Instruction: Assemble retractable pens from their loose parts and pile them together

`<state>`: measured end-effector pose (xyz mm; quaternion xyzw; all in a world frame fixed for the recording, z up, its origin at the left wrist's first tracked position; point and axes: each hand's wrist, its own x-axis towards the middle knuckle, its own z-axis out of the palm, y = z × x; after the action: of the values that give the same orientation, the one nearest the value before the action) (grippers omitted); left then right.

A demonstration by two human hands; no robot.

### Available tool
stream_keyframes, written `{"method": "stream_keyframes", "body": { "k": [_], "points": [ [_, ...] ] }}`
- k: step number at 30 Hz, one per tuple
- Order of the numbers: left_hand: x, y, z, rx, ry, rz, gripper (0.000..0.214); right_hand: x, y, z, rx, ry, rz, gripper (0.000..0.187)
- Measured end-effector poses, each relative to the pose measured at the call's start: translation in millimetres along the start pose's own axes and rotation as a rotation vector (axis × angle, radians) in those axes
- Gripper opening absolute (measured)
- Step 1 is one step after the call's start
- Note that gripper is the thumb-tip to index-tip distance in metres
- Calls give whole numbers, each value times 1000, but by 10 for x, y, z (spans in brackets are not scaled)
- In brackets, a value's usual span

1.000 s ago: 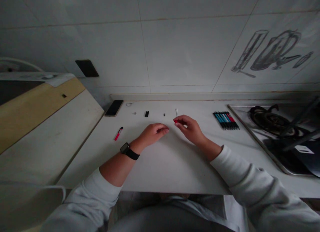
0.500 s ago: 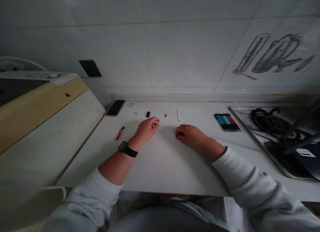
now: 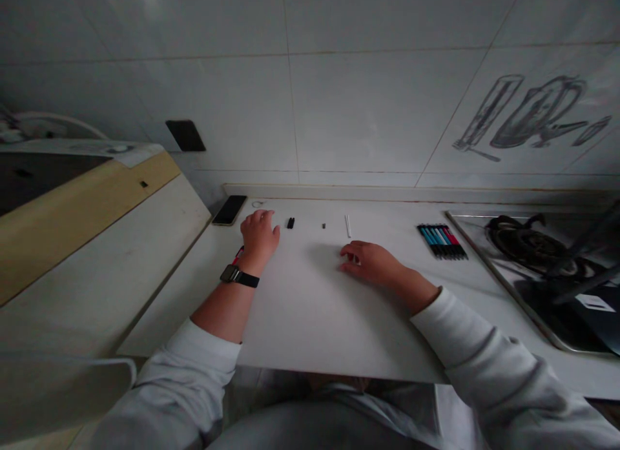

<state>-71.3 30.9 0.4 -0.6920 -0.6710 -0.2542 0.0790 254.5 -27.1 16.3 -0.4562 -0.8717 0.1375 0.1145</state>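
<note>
My left hand (image 3: 260, 235) is over the back left of the white counter, fingers stretched forward and thumb apart. It covers the spot of some tiny pale pieces, and its wrist partly hides a red pen-like piece (image 3: 238, 255). My right hand (image 3: 372, 263) hovers low over the middle right, fingers curled with a gap toward the thumb; whatever is inside is hidden. Between the hands, farther back, lie a pair of short black pieces (image 3: 290, 223), a tiny dark piece (image 3: 324, 226) and two thin white sticks (image 3: 347, 226).
A row of blue, white and red pens (image 3: 442, 241) lies to the right, beside the gas stove (image 3: 527, 243). At the back left are a phone (image 3: 229, 210) and a thin ring (image 3: 258, 204). A white cabinet (image 3: 159, 243) borders the left side, and a tiled wall (image 3: 353, 114) stands behind.
My left hand has moved left from the middle to over the tiny pale pieces, its fingers opening out. The red piece seen in my right hand no longer shows; that hand has hardly moved.
</note>
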Motion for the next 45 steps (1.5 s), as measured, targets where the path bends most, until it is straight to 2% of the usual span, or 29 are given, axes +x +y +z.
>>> {"method": "stream_keyframes", "body": {
  "k": [7, 14, 18, 25, 33, 37, 41, 45],
  "points": [
    [1, -151, 137, 160, -53, -35, 43, 9, -28, 36, 53, 83, 5, 49],
    [8, -254, 286, 175, -120, -27, 42, 1, -22, 38, 69, 89, -6, 48],
    [10, -258, 288, 165, -124, -22, 40, -1, -14, 44, 64, 99, -14, 45],
    [28, -257, 331, 181, -129, -24, 47, 9, -4, 59, 53, 86, 1, 44],
    [55, -207, 228, 112, -115, -2, 31, 10, -15, 55, 52, 97, 2, 42],
    [78, -217, 207, 62, -194, 36, 21, 16, 17, 28, 67, 133, 1, 38],
    [98, -216, 231, -3, -278, 52, 16, 127, 46, -78, 96, 204, -26, 32],
    [106, -159, 229, -178, -224, 15, 11, 474, 20, -176, 45, 200, -65, 30]
  ]
}}
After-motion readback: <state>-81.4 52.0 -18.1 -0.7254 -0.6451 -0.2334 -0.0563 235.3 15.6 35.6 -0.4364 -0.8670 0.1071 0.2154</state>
